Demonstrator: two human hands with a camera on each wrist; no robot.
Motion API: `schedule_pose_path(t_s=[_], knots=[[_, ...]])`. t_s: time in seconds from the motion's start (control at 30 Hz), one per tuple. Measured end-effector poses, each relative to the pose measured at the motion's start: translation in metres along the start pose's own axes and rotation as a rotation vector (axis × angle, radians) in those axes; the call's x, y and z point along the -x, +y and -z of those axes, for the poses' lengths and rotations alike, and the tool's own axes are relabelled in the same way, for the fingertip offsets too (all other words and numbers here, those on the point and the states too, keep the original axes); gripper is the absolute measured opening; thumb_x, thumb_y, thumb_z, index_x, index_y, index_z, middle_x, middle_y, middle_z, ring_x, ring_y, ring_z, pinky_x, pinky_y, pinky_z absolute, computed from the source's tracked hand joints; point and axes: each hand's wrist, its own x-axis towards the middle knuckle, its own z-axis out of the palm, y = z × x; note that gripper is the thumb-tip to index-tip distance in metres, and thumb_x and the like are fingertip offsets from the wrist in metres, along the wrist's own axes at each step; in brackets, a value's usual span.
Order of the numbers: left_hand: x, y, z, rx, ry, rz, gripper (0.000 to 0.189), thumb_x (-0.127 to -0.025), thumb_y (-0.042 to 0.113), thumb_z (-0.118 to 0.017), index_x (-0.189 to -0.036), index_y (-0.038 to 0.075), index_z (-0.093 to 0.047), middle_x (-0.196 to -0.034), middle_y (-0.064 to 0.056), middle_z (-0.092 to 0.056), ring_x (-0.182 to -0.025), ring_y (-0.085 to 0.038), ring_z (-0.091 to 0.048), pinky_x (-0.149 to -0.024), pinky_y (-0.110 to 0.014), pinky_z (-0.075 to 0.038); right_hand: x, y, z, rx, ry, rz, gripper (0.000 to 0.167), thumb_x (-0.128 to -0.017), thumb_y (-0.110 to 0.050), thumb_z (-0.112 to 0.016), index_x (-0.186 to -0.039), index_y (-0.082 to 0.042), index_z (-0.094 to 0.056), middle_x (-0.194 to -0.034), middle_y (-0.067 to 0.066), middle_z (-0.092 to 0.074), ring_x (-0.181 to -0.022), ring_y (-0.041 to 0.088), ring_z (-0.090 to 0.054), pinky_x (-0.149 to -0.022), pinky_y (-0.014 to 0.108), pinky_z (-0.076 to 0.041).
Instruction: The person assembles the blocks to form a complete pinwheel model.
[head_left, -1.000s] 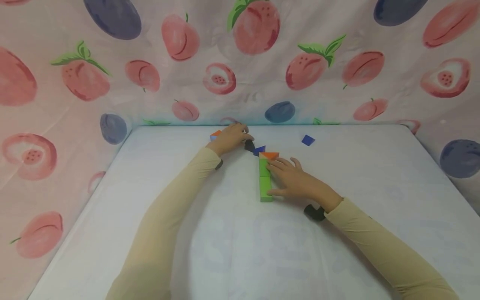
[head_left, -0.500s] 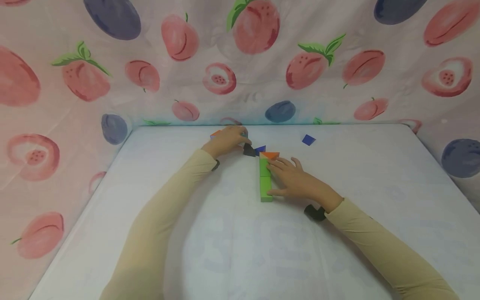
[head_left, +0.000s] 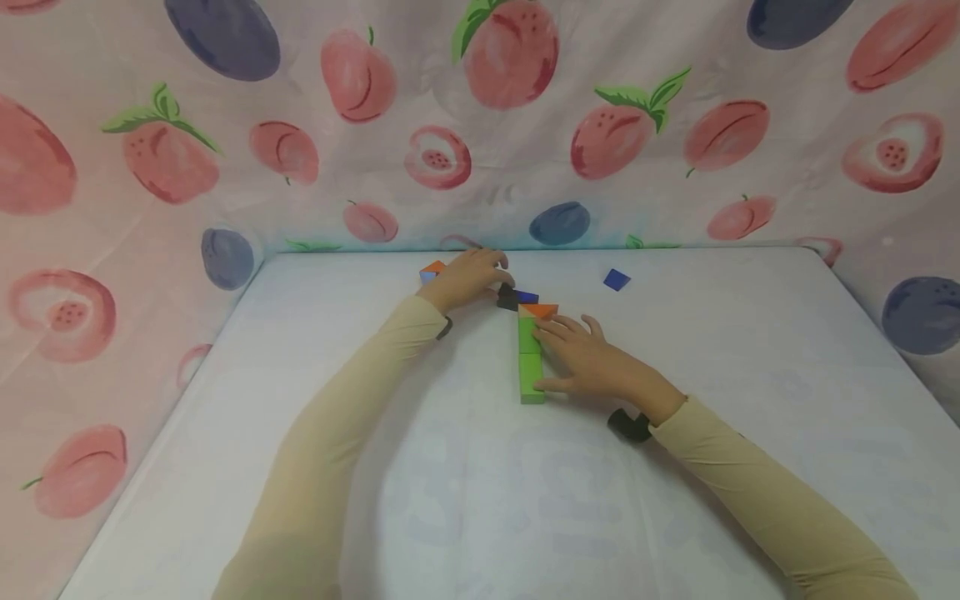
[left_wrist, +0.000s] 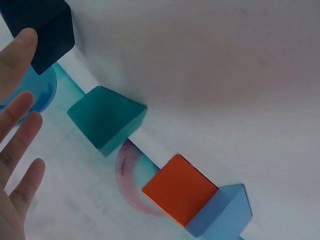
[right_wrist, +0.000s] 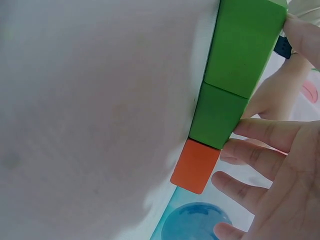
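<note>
My left hand reaches to the back of the table, beside a small dark block. In the left wrist view the thumb lies against the dark block, while the other fingers are spread apart. Right of it in the head view is a blue block. My right hand rests along the right side of a row of green blocks, thumb near the front end and fingers farther back. An orange block caps the row's far end. In the right wrist view the fingertips touch the green side.
A teal block stands near the left hand, hidden behind it in the head view. Orange and light blue blocks sit together farther left. Another blue block lies at the back right. A fruit-print curtain borders the table.
The left hand shifted slightly left, then back right. The dark block and the blue block beside it moved a little right, nearer the row's far end. The right hand has stayed in place.
</note>
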Motion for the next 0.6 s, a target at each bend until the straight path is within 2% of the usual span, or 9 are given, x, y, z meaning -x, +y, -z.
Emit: schedule_pose_path(t_s=[0.3, 0.43, 0.6], knots=[[-0.0042, 0.0021, -0.0027, -0.018, 0.002, 0.021, 0.029, -0.087, 0.018, -0.066, -0.116, 0.022, -0.067, -0.126, -0.008, -0.057, -0.118, -0.026, -0.052, -0.107, -0.040, -0.036, 0.0004, -0.0008, 0.0011, -0.001, 0.000, 0.002, 0.083, -0.084, -0.054, -0.060, -0.145, -0.005, -0.032, -0.152, 0.015, -0.031, -0.141, 0.039, -0.022, -0.108, 0.067, -0.011], [-0.0055, 0.0013, -0.0066, -0.058, 0.019, 0.033, 0.031, -0.089, 0.014, -0.063, -0.120, 0.021, -0.064, -0.127, -0.008, -0.056, -0.120, -0.026, -0.051, -0.108, -0.040, -0.035, 0.0005, -0.0009, 0.0012, 0.006, -0.001, 0.002, 0.083, -0.085, -0.054, -0.060, -0.145, -0.005, -0.032, -0.152, 0.015, -0.031, -0.141, 0.039, -0.022, -0.108, 0.067, -0.012], [-0.0057, 0.0017, -0.0092, -0.054, 0.042, 0.035, 0.033, -0.088, 0.013, -0.065, -0.121, 0.021, -0.064, -0.125, -0.008, -0.057, -0.120, -0.025, -0.051, -0.107, -0.039, -0.036, 0.0002, -0.0012, 0.0019, 0.001, -0.005, -0.001, 0.083, -0.084, -0.054, -0.060, -0.145, -0.005, -0.032, -0.152, 0.015, -0.030, -0.141, 0.039, -0.022, -0.108, 0.067, -0.012]])
